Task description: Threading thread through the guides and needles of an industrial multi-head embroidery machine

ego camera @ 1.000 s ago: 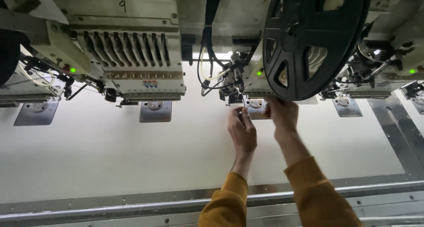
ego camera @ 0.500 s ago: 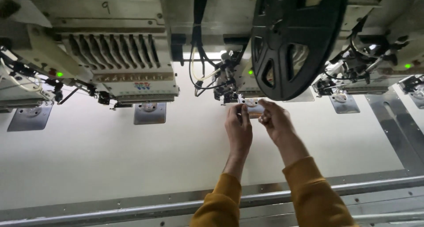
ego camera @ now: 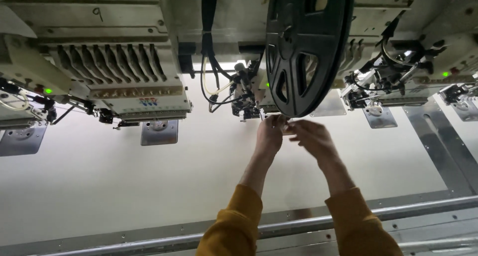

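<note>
Both my arms, in mustard sleeves, reach up under an embroidery machine head [ego camera: 246, 99]. My left hand [ego camera: 269, 135] has its fingertips pinched just below the head's needle area. Beside it, my right hand [ego camera: 311, 140] has curled fingers that meet the left hand's. A small pale strip [ego camera: 289, 128] is held between the two hands; its detail is too fine to make out. A large black spoked reel [ego camera: 303, 47] hangs right above the hands. White fabric [ego camera: 124, 186] lies stretched flat underneath.
Another machine head [ego camera: 119, 76] with a row of slots sits to the left, and one more [ego camera: 393, 81] to the right, each with green lights. Black cables [ego camera: 209, 52] hang beside the middle head. A metal frame rail [ego camera: 423, 208] runs along the near edge.
The view has shifted, so the reel and heads sit further left in the frame. My right hand has dropped a little and its fingers have come together with the left hand's.
</note>
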